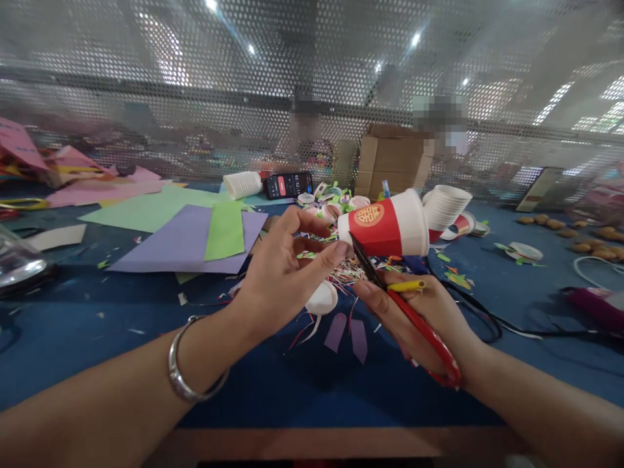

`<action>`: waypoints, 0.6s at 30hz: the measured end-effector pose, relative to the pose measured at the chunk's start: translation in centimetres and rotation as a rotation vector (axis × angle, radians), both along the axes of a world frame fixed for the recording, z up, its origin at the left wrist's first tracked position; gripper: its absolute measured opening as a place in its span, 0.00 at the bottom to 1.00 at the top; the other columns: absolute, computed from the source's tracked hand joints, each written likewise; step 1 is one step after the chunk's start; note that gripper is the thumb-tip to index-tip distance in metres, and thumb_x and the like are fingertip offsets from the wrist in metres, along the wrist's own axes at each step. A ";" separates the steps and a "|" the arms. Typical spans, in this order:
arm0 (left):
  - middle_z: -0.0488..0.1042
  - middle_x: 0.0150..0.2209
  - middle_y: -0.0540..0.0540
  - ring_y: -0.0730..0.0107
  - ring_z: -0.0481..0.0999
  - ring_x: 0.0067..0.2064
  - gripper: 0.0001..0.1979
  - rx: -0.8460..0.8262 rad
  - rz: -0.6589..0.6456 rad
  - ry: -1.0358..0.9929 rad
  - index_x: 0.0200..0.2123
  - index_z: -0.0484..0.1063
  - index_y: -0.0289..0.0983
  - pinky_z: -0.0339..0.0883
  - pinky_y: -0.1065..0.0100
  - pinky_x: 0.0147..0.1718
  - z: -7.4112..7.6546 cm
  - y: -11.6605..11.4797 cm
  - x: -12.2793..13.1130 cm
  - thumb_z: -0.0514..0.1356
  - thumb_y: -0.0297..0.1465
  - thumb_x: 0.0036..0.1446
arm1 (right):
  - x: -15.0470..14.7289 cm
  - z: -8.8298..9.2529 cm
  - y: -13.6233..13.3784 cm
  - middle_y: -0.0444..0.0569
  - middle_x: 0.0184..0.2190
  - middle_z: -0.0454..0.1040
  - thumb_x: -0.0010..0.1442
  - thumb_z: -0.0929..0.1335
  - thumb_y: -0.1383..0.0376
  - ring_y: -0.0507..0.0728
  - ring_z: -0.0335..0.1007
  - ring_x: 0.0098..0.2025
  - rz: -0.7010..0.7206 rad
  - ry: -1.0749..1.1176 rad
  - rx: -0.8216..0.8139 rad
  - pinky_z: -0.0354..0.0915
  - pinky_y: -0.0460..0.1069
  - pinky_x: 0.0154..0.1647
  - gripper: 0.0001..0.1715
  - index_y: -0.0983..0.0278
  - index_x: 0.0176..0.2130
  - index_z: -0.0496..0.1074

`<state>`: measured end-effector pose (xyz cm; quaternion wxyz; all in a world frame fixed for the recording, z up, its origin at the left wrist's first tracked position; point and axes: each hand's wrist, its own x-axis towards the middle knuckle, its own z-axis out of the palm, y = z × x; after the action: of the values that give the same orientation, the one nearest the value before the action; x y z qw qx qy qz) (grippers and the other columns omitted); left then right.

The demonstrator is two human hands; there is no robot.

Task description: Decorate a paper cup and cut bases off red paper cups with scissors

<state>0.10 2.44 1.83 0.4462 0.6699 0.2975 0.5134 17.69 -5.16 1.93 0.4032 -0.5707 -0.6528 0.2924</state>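
A red and white paper cup [383,224] with a gold emblem lies tipped on its side in the air, its base toward my left hand [287,260]. My left thumb and fingers close at the rim of that base. In my right hand [414,318] is a pair of scissors [424,331] with red handles, its dark blades against the cup near the base. A small yellow piece [407,286] sticks out by the scissors; I cannot tell whether it belongs to them. Below are a white paper disc [320,299] with a trailing strip and two purple paper tags [359,341].
Coloured paper sheets [160,244] spread at left. Stacked cups [446,208], a phone [288,184] showing a timer, and a pile of paper scraps [346,266] lie in the middle. A cardboard box [392,159] stands behind, before a perforated metal screen [195,84]. A black cord [478,305] runs right.
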 end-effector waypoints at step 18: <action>0.74 0.37 0.51 0.76 0.76 0.34 0.14 -0.252 -0.222 -0.228 0.43 0.72 0.39 0.76 0.69 0.36 -0.1 0.6 0.6 0.70 0.35 0.57 | 0.2 0.0 0.0 0.38 0.10 0.60 0.64 0.68 0.46 0.51 0.56 0.13 0.025 0.016 -0.018 0.53 0.46 0.14 0.26 0.58 0.23 0.63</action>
<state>0.66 3.05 1.73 0.6110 0.5751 0.2313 0.4925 17.86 -5.12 1.90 0.3997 -0.5637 -0.6541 0.3077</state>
